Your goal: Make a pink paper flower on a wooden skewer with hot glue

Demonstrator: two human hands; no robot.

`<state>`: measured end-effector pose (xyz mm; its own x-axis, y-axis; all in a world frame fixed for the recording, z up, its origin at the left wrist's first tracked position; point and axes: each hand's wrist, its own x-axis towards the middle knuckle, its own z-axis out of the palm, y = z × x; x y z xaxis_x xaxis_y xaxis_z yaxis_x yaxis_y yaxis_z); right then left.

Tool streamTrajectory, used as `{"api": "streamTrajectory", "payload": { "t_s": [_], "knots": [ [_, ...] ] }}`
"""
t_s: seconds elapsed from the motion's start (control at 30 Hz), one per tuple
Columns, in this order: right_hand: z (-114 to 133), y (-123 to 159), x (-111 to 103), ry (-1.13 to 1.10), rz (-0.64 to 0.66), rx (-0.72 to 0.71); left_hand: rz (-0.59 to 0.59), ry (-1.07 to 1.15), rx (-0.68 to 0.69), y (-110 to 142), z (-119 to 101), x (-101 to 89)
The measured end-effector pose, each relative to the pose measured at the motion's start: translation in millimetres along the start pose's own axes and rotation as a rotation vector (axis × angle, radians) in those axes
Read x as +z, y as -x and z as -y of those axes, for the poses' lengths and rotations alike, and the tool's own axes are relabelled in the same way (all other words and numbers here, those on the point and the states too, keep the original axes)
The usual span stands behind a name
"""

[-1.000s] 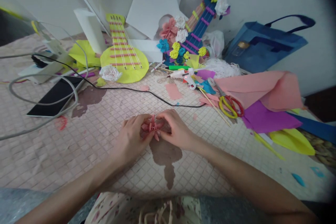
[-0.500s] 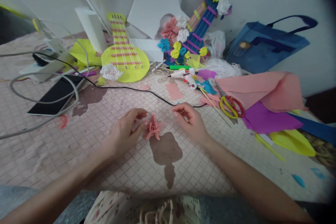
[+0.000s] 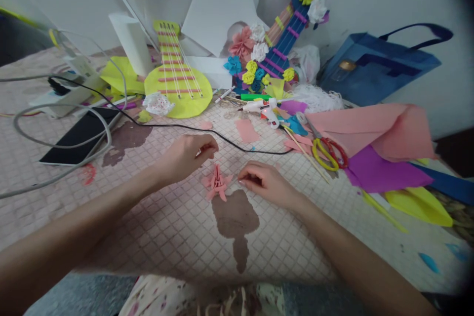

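A pink paper flower (image 3: 217, 186) with pointed petals and folded strips standing at its centre rests on the table between my hands. My left hand (image 3: 188, 155) hovers just above and to the left of it, thumb and fingertips brought together; anything between them is too small to see. To the flower's right, my right hand (image 3: 266, 183) has loosely curled fingers, a gap between thumb and forefinger, and nothing visible in it. Neither hand touches the flower. A black cable (image 3: 177, 125) runs across the table behind the hands.
A yellow paper guitar (image 3: 181, 103) and a blue flower-covered one (image 3: 277, 59) stand at the back. A glue gun (image 3: 268, 110), scissors (image 3: 329, 153), pink paper (image 3: 370, 128) and purple paper (image 3: 381, 170) lie to the right. A black tablet-like device (image 3: 79, 136) lies left.
My left hand has let go of the paper flower and risen away from it. My right hand has moved slightly down and nearer the flower. The flower remains on the table.
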<state>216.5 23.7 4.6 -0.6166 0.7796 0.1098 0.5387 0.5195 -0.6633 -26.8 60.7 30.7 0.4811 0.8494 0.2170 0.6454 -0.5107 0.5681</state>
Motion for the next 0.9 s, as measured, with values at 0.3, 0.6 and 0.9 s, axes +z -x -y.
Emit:
{"api": "streamTrajectory", "payload": {
  "t_s": [0.3,0.6,0.9],
  "knots": [
    [2,-3,3,-0.021,-0.058,0.009,0.18,0.105,0.004,12,16,-3.2],
    [5,-3,9,-0.034,-0.063,0.0,0.326,0.179,0.112,18,8,-5.1],
    [8,-2,14,0.03,-0.035,-0.018,0.342,0.129,0.161,22,5,1.7]
  ]
}}
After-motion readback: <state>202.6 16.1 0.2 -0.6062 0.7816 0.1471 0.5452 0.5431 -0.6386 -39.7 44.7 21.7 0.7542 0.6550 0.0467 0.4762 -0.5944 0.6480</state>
